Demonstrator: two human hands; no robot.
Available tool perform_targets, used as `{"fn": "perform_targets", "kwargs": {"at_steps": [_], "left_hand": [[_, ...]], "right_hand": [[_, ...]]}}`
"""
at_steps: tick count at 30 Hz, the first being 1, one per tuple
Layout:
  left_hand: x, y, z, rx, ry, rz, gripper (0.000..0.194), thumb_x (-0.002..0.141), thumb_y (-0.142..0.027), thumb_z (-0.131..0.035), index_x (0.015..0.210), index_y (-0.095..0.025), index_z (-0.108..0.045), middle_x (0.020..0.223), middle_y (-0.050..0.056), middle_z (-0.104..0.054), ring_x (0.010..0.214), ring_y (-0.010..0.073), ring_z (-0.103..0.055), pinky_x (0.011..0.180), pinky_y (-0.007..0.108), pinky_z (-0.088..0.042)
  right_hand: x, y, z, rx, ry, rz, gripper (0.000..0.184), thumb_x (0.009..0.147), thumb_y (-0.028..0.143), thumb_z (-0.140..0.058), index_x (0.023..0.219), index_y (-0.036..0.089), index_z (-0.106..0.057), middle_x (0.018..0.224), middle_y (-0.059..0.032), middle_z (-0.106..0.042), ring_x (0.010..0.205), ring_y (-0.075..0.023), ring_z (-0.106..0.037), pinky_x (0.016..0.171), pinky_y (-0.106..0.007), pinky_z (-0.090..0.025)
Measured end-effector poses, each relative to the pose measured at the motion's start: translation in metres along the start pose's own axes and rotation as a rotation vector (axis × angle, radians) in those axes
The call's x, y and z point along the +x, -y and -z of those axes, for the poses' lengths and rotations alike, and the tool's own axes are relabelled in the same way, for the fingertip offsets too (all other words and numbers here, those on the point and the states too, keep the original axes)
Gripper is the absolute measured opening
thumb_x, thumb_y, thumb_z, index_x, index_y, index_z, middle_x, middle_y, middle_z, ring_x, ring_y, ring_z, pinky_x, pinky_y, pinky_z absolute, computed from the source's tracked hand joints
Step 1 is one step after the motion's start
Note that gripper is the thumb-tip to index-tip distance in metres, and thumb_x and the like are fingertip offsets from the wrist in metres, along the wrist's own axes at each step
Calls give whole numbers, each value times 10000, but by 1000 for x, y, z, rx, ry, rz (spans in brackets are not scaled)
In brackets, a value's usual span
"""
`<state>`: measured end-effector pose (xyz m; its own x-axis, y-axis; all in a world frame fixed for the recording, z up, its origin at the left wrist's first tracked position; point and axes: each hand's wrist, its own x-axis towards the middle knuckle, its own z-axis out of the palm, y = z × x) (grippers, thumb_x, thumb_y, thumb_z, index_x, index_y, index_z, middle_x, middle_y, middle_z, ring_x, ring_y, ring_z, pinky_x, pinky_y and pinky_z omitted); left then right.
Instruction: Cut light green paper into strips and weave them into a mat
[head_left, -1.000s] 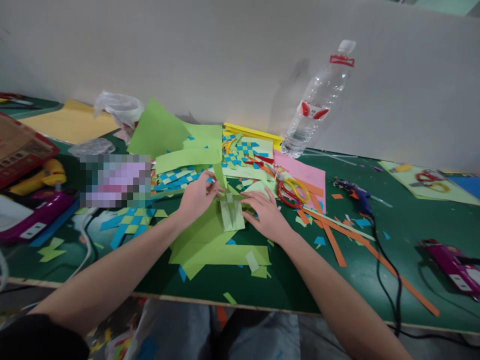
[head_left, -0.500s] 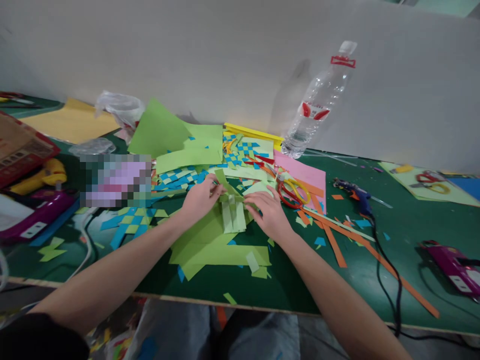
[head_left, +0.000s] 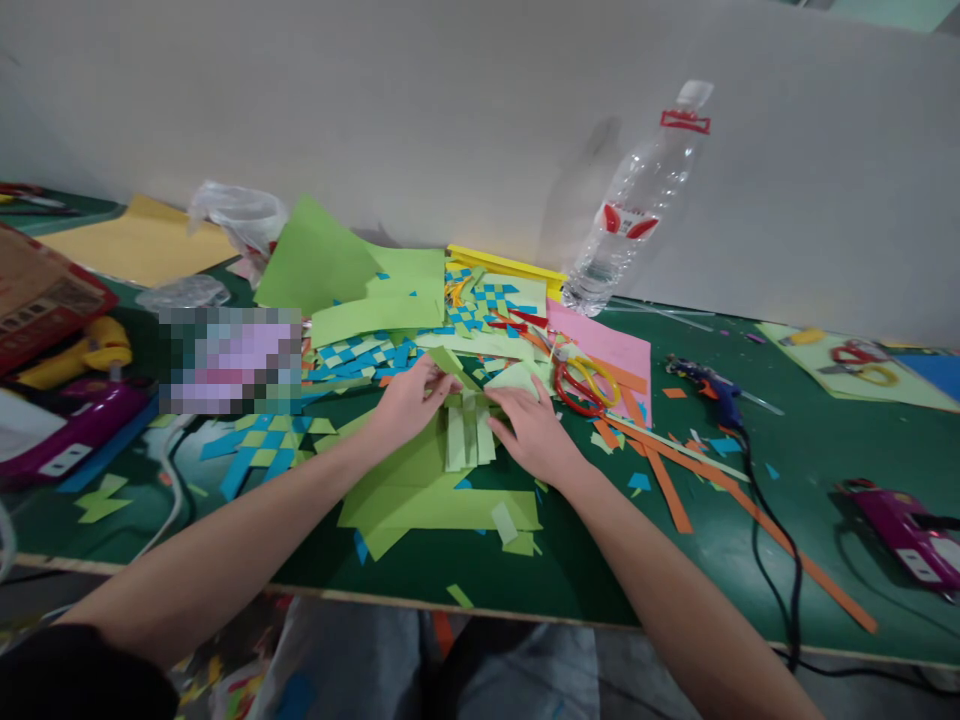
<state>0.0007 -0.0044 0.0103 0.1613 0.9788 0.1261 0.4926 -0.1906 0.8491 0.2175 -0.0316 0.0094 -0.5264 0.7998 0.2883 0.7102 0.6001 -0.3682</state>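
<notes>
My left hand (head_left: 407, 402) pinches a darker green paper strip (head_left: 450, 366) that slants up and left across a set of pale green paper strips (head_left: 466, 437). My right hand (head_left: 534, 430) has its fingers curled on the right edge of those pale strips, pressing them down. The strips lie on a pile of green paper sheets (head_left: 420, 495) in the middle of the green table (head_left: 720, 560). Woven blue-and-green paper mats (head_left: 360, 356) lie just behind the hands.
Red-and-yellow scissors (head_left: 587, 385) and pink paper (head_left: 611, 348) sit right of the hands. A clear plastic bottle (head_left: 637, 210) leans on the wall. A glue gun (head_left: 712, 390) with a black cable, orange strips (head_left: 667, 490), purple tools (head_left: 911, 530), and a woven mat (head_left: 259, 448) at left surround the pile.
My left hand has pushed the dark green strip rightward across the pale strips. The right hand has shifted slightly up and left on them.
</notes>
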Motion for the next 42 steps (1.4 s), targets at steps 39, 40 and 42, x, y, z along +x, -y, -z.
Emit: {"fn": "perform_targets", "kwargs": {"at_steps": [39,40,42], "left_hand": [[-2,-2,-3,-16,147,-71,217,963,-365,-433,908,-210,-575,1001,102,-741,947,253,-716,867,426,-575],[-2,-2,-3,-20,152,-66,217,962,-367,-434,903,-210,-571,999,102,-741,942,254,-718,862,429,-578],[-2,-1,-3,-12,160,-61,231,963,-377,-430,881,-212,-569,981,103,-744,936,256,-720,860,434,-578]], "right_hand": [[-1,0,2,15,19,12,338,925,365,-537,1216,194,-556,1185,-123,-677,1209,-274,-563,1190,-591,-70],[-1,0,3,19,15,10,344,924,368,-539,1218,189,-557,1185,-125,-677,1208,-272,-565,1191,-590,-68],[-1,1,3,26,9,9,355,929,376,-535,1224,179,-555,1191,-127,-674,1204,-267,-570,1193,-592,-66]]}}
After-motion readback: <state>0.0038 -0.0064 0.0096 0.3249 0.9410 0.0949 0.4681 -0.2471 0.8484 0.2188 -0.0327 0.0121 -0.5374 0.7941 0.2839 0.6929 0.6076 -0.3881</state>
